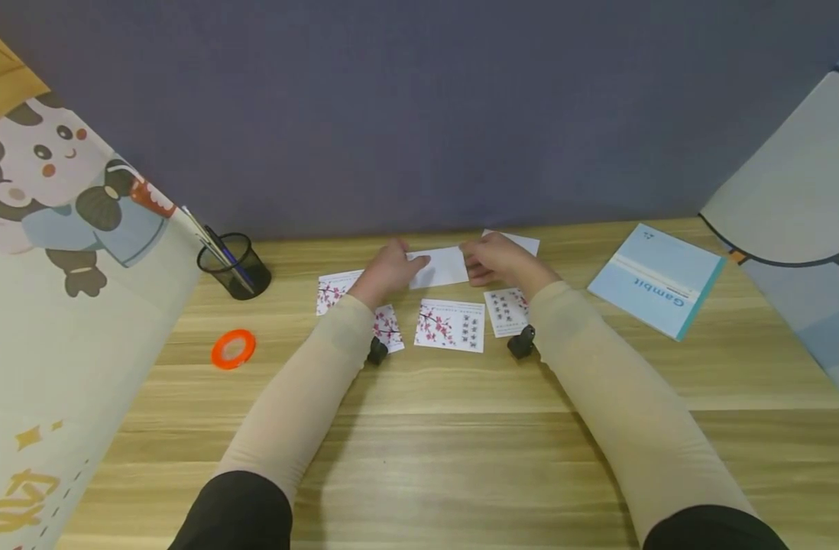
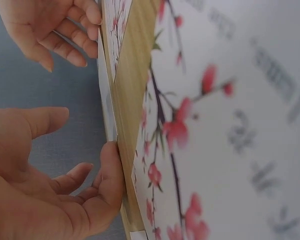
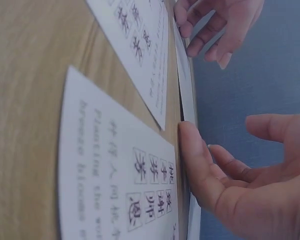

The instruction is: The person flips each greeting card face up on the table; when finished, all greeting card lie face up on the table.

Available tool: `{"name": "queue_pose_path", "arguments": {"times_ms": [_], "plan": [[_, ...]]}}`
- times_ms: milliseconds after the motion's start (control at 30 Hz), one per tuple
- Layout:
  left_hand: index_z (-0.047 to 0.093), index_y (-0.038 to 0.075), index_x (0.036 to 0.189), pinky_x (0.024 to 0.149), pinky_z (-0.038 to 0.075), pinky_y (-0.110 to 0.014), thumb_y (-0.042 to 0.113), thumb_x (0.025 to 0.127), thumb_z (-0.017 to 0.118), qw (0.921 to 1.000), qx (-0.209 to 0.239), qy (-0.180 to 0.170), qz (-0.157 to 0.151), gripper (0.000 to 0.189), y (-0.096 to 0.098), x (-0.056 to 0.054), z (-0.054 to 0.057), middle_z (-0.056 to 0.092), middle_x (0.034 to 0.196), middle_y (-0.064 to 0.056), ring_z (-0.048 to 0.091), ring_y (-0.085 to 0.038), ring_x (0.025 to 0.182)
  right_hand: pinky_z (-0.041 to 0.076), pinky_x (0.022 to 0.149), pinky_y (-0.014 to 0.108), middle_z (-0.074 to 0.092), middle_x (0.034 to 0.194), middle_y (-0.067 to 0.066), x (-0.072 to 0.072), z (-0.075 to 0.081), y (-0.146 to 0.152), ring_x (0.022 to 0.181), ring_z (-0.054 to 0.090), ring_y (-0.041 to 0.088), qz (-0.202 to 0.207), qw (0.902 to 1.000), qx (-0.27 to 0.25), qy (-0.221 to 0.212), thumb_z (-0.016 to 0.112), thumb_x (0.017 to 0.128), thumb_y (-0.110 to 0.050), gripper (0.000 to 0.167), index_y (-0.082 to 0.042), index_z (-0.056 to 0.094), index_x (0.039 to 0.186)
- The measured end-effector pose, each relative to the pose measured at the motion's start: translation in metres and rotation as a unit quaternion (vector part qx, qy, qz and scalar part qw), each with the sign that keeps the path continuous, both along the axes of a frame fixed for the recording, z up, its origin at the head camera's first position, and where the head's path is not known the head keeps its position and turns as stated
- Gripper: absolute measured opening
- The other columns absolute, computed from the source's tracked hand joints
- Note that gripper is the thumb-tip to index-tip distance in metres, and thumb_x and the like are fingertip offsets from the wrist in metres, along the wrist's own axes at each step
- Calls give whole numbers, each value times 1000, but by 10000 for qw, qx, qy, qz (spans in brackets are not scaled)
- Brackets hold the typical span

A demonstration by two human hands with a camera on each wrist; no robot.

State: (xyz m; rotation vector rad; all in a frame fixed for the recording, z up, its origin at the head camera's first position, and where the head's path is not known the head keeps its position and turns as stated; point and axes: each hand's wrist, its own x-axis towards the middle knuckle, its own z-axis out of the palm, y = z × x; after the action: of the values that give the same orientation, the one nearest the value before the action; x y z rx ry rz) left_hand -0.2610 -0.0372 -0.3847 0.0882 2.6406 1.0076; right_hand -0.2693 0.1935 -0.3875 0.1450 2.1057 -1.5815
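At the back of the table a plain white card (image 1: pixel 442 269) lies between my two hands. My left hand (image 1: pixel 390 269) is at its left end, thumb spread from the fingers, the little-finger side down at the card's edge (image 2: pixel 107 100) in the left wrist view. My right hand (image 1: pixel 495 260) is at the other end; in the right wrist view its lowest finger (image 3: pixel 196 160) rests along the edge, thumb raised. Nearer me lie blossom-printed cards: one in the middle (image 1: pixel 450 326), one by the left wrist (image 1: pixel 390 327), one under the right forearm (image 1: pixel 506 312), partly hidden.
Another blossom card (image 1: pixel 333 292) lies left of the left hand, and a white card (image 1: pixel 523 244) behind the right. A mesh pen cup (image 1: pixel 244 271) and orange tape roll (image 1: pixel 233 349) are at left, a light blue booklet (image 1: pixel 656 281) at right. A dark partition (image 1: pixel 419 114) borders the back.
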Motion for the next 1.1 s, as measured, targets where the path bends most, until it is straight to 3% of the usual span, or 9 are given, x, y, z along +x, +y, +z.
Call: {"name": "queue_pose_path", "arguments": {"times_ms": [233,500,600,767,1100], "plan": [[38,-1,157,126,42,-50,52,106,59,10000,8,10,-3,76,-1,-1,-1,52,157,-21,53,-35,144,62,105,39,48,149,23,-2,-3,1,108,61,24,-21,10000,60,-57,50,112,-35,65,4,31,161],[28,4,166,131,38,-50,56,108,55,9991,-24,-403,-154,83,-3,-2,6,48,163,-17,51,-33,148,60,108,40,49,151,24,2,1,1,110,62,24,100,9997,193,57,49,113,-34,65,6,32,161],[28,3,166,131,37,-50,54,108,56,9991,-48,-366,-190,82,-2,-2,9,48,162,-18,51,-35,148,60,108,41,51,149,25,4,3,1,110,62,25,106,9996,224,116,49,113,-34,66,6,32,161],[30,2,166,133,33,-51,53,108,56,9995,-113,-263,-160,81,-1,-3,11,38,171,-17,39,-36,158,60,109,42,51,151,26,5,5,0,117,63,29,115,9996,246,124,49,113,-35,71,7,26,164],[33,3,164,132,35,-51,54,107,56,9996,-169,-213,-70,80,2,-3,10,42,168,-17,44,-37,156,60,109,41,51,153,26,7,6,-2,120,62,30,122,9995,278,104,48,113,-35,68,6,29,164]]}}
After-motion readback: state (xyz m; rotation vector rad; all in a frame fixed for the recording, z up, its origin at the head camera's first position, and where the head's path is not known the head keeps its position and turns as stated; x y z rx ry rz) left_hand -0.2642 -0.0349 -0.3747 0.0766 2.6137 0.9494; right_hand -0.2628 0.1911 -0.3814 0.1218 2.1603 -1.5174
